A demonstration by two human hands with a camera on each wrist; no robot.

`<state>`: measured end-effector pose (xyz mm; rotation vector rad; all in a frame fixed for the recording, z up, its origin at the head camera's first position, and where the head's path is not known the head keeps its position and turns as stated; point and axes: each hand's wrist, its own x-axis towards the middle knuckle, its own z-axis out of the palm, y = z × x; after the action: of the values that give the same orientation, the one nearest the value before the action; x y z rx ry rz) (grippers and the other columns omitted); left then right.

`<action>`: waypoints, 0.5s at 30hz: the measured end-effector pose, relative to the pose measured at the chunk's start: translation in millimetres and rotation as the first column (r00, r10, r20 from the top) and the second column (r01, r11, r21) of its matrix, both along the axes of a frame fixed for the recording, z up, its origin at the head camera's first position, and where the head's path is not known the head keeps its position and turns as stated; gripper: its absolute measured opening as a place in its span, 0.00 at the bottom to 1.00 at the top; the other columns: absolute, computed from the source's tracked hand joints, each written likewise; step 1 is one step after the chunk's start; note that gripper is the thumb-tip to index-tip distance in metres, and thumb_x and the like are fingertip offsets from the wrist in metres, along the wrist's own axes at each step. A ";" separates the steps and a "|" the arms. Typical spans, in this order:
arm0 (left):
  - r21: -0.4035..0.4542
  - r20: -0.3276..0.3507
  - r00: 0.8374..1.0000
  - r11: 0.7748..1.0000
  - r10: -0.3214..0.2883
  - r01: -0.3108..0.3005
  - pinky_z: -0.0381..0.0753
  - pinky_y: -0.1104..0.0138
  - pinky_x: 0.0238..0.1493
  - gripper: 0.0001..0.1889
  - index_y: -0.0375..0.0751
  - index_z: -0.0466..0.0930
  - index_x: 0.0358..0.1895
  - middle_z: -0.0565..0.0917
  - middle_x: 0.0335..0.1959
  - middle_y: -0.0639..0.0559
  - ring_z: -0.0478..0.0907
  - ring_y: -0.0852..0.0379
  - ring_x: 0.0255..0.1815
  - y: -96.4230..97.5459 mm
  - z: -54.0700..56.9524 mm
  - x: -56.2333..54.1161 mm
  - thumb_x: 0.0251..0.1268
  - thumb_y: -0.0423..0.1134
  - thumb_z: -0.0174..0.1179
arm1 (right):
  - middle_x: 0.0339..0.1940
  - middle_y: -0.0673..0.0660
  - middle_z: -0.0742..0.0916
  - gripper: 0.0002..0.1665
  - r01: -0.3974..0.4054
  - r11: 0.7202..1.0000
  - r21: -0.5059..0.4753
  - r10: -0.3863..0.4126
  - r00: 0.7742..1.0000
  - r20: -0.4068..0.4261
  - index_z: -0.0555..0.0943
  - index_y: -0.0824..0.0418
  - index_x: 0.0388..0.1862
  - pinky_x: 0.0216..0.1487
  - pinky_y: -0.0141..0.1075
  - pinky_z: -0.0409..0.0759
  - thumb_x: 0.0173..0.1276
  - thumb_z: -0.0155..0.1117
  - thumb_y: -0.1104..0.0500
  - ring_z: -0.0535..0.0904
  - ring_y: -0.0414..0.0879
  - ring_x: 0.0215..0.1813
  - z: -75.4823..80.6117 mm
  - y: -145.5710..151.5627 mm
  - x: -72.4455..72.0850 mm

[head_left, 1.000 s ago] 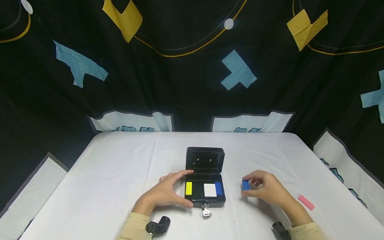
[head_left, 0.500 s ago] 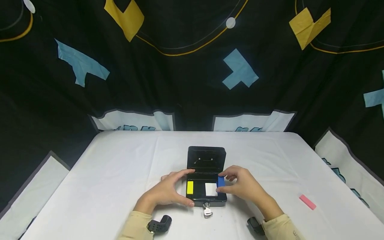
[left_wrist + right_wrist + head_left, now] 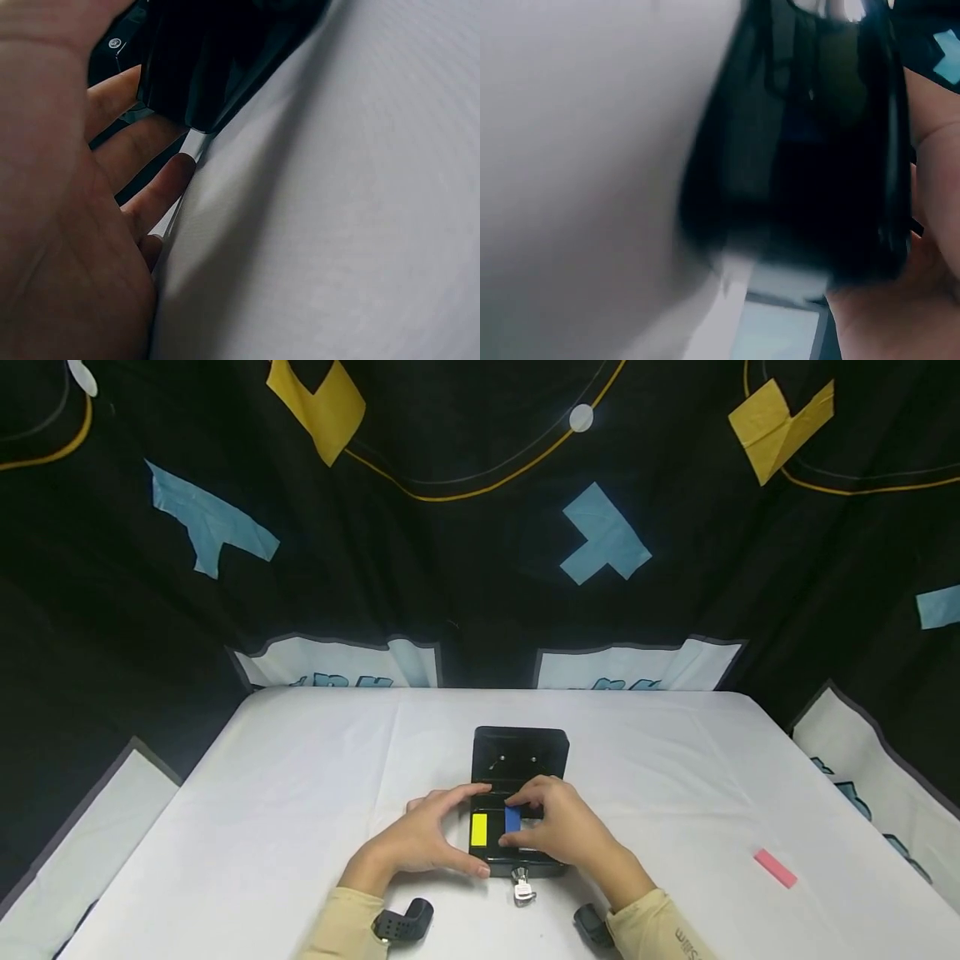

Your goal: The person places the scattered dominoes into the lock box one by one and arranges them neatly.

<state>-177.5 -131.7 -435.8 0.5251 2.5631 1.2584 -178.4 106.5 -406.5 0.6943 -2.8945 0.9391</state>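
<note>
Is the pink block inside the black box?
No, the pink block lies on the white table, far right of the black box.

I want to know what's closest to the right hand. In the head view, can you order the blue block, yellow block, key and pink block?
1. Small blue block: held in its fingers.
2. Flat yellow block: left, inside the box.
3. Silver key: in the box's front lock.
4. Pink rectangular block: far right.

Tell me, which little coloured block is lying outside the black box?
The pink block, alone on the white table at the right; the yellow and blue are at the box.
</note>
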 end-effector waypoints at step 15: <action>0.006 -0.009 1.000 1.000 -0.010 0.010 0.62 0.31 0.62 0.52 0.73 0.66 0.72 0.66 0.74 0.53 0.57 0.38 0.71 -1.1 -0.6 1.5 0.35 0.60 0.83 | 0.43 0.47 0.89 0.26 -0.049 0.992 0.120 0.054 0.998 -0.038 0.91 0.57 0.44 0.52 0.44 0.80 0.46 0.86 0.48 0.76 0.44 0.49 -3.2 -23.7 0.1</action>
<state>-176.0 -132.8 -436.4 0.5455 2.5614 1.2641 -178.4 82.8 -409.7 0.7895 -2.9290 0.7522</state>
